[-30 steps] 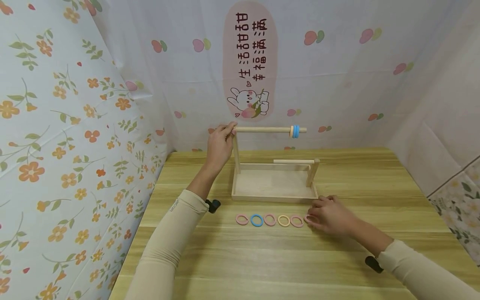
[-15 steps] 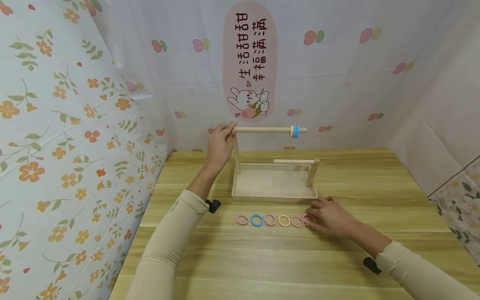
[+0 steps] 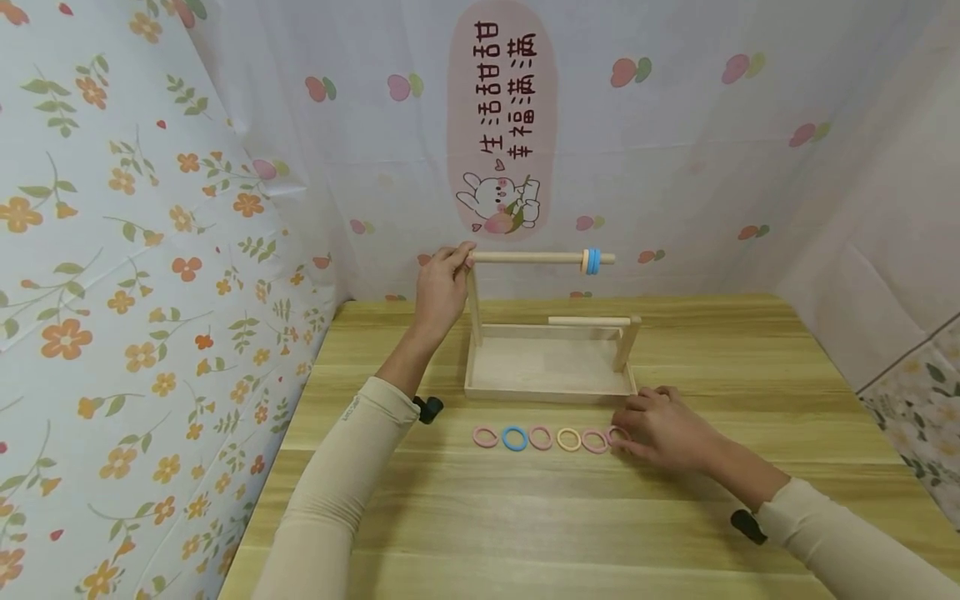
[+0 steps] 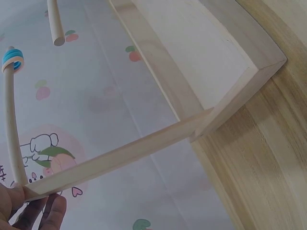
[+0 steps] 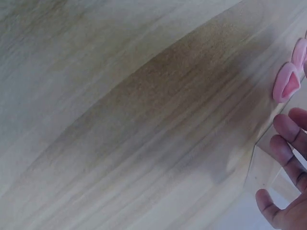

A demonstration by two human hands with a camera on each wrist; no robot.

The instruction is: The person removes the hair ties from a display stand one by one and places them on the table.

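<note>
My left hand (image 3: 441,293) grips the top corner of a wooden stand (image 3: 474,308), where the upright post meets the upper rod (image 3: 525,258); the left wrist view shows its fingers (image 4: 53,211) curled below that joint. Two blue hair ties (image 3: 594,262) and a pale orange hair tie (image 3: 585,262) hang near the rod's free end. My right hand (image 3: 663,429) is at the right end of a row of hair ties on the table, thumb and forefinger pinching the last pink hair tie (image 3: 618,434), which they partly hide. Another pink hair tie (image 3: 595,442) lies beside it.
Leftward along the row lie a yellow hair tie (image 3: 568,440), a pink one, a blue hair tie (image 3: 514,438) and another pink one. Behind them stands the stand's shallow tray (image 3: 551,395), with a shorter lower rod (image 3: 588,322) on its right post. A patterned curtain closes the back.
My right hand has shifted only slightly, and more of the last pink hair tie shows beside its fingertips. The left hand stays on the stand. The head view has tilted a little.
</note>
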